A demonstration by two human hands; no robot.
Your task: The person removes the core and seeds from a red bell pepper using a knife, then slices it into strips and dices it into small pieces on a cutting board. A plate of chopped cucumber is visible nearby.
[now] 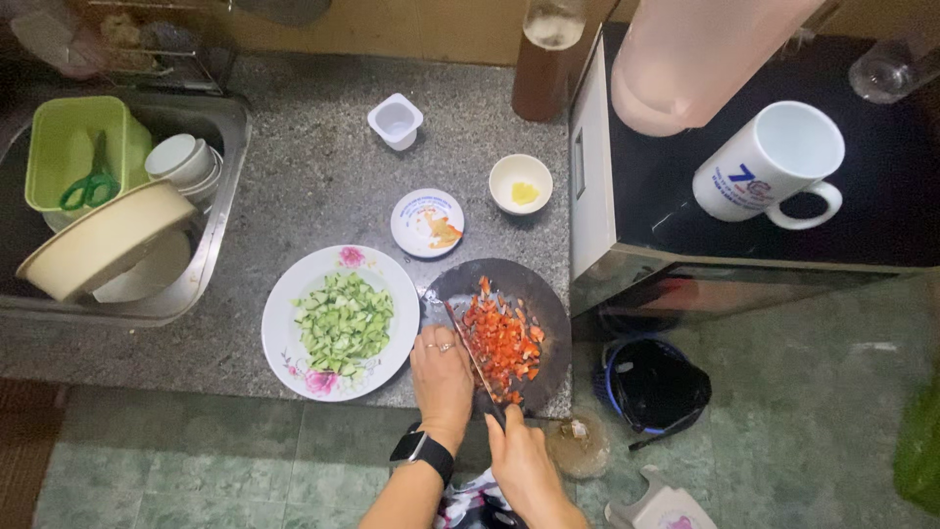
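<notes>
On the speckled grey worktop [323, 167] a round dark cutting board [548, 294] carries a heap of chopped red pepper pieces [504, 343]. Just to its left, nearly touching it, stands a white plate [284, 328] with pink flowers on the rim, holding a mound of diced cucumber [345, 321]. Beyond these sit a small white saucer [427, 222] with an orange print, a small white bowl [521, 183] with a dab of something yellow inside, and a small white square cup [396, 120] that looks empty.

The right hand [521, 453] is wrapped around the handle of a kitchen knife [477, 360], fingers pressed closed on it. The knife's long axis runs on a diagonal from the handle at the near edge of the board up and to the left, its tip pointing away from the person toward the far left rim of the board; the blade lies along the left side of the red pepper pieces. The left hand [441, 374], with rings on two fingers and a black watch on the wrist, lies palm down on the near left part of the board, fingers held together and resting beside the blade.

At far left a steel sink [217, 245] holds a green plastic basket [59, 137] with green-handled scissors [91, 186] in it, a cream basin [103, 240] and stacked white bowls [181, 162]. To the right a white mug [769, 162] stands on a black-topped appliance [881, 216], and a black bucket [654, 384] sits on the green tiled floor [803, 411].
</notes>
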